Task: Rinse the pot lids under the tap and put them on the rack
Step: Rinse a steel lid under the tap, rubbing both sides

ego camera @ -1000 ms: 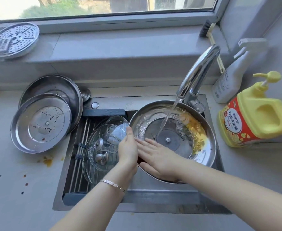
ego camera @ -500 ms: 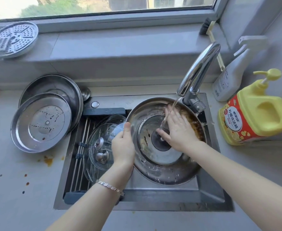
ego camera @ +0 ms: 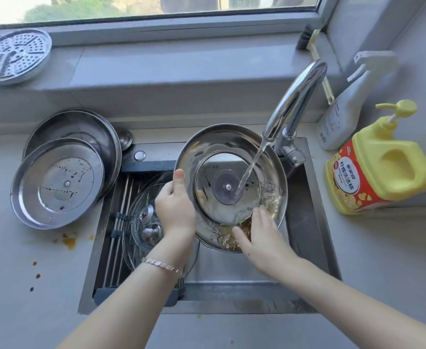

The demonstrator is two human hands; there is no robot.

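Left hand (ego camera: 175,212) grips the steel lid (ego camera: 228,142) by its rim, fingers hidden behind it; right hand (ego camera: 265,238) presses flat inside. The yellow bottle (ego camera: 393,170) bears blurred Chinese writing.

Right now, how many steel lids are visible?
3: held lid under the tap; front lid and back lid overlapping on the left counter. Others may be hidden.

Tap (ego camera: 295,102) arches over back right of sink (ego camera: 305,217), spout just above steel lid (ego camera: 214,170): tight overhead. Steel lid, tilted, fills sink middle; left hand (ego camera: 175,210) grips its left rim, right hand (ego camera: 265,238) presses its lower edge. Rack (ego camera: 117,238) bridges sink's left side, glass lids (ego camera: 141,222) cover most of it. Open: strip between steel lid and sink's right wall, front basin below wrists. Left surface (ego camera: 18,285): stacked lids (ego camera: 58,182) block back, front open, sauce spots (ego camera: 69,241) only. Right: soap jug (ego camera: 380,170), spray bottle (ego camera: 343,114) crowd tap side.
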